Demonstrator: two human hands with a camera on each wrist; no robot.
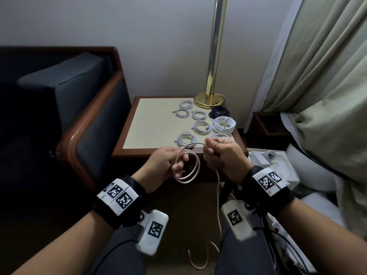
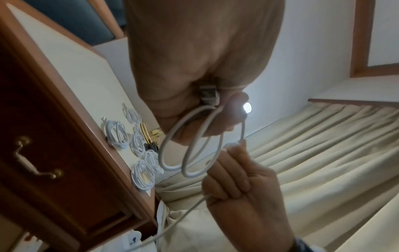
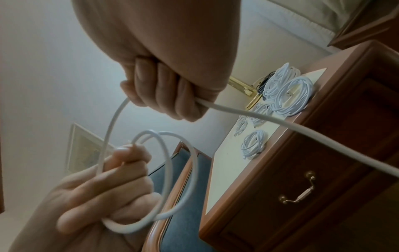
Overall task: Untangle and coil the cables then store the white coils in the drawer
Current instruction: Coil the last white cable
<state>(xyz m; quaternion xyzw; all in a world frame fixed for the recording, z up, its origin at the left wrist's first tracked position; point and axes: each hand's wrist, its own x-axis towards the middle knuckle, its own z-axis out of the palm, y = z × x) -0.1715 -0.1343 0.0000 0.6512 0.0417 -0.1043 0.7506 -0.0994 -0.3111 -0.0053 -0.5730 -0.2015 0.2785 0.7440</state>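
My left hand (image 1: pixel 175 165) grips two loops of a white cable (image 1: pixel 191 171) in front of the nightstand (image 1: pixel 151 124). My right hand (image 1: pixel 215 155) is a fist round the same cable just to the right. From that fist the loose tail (image 1: pixel 218 207) hangs down to the floor between my knees. The left wrist view shows the loops (image 2: pixel 192 156) under my left hand (image 2: pixel 194 109), with a plug end pinched in the fingers. Several white coils (image 1: pixel 200 126) and a black coil (image 1: pixel 219 112) lie on the nightstand top. The drawer (image 3: pixel 302 173) below is closed, its brass handle (image 3: pixel 297 189) showing.
A brass lamp base (image 1: pixel 209 100) stands at the back right of the nightstand. A dark armchair (image 1: pixel 65 108) with a wooden arm is close on the left. Curtains (image 1: pixel 317 66) and white boxes (image 1: pixel 276 165) crowd the right side.
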